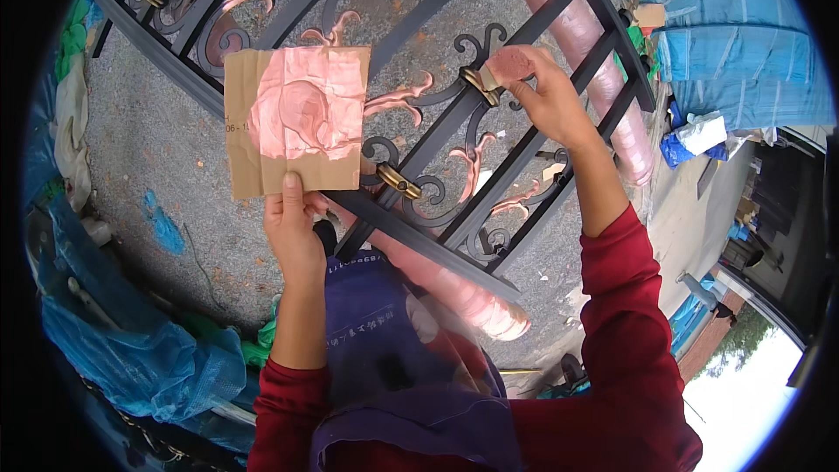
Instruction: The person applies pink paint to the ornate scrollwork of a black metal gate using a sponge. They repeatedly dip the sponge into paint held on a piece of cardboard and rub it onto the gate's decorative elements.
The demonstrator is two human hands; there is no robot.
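My left hand (295, 232) grips the lower edge of a square piece of brown cardboard (246, 162), thumb on its front. Wet-looking copper-pink paint (301, 114) covers much of the board. In my right hand (552, 98) is a sponge (509, 63) with a pink face, pinched between thumb and fingers. It is over a gold collar (481, 86) on a black iron railing panel (437, 140); whether they touch, I cannot tell. Copper-coloured leaf ornaments (398, 98) branch off the panel's black scrolls, and another gold collar (398, 181) is near the cardboard.
Two long rolls wrapped in pinkish film, one at the upper right (603, 79) and one nearer me (446, 284), lie beneath the panel. Blue plastic sheeting (131, 358) is heaped at the left. A blue-covered stack (743, 52) stands at the right. The ground (149, 122) is grey and rough.
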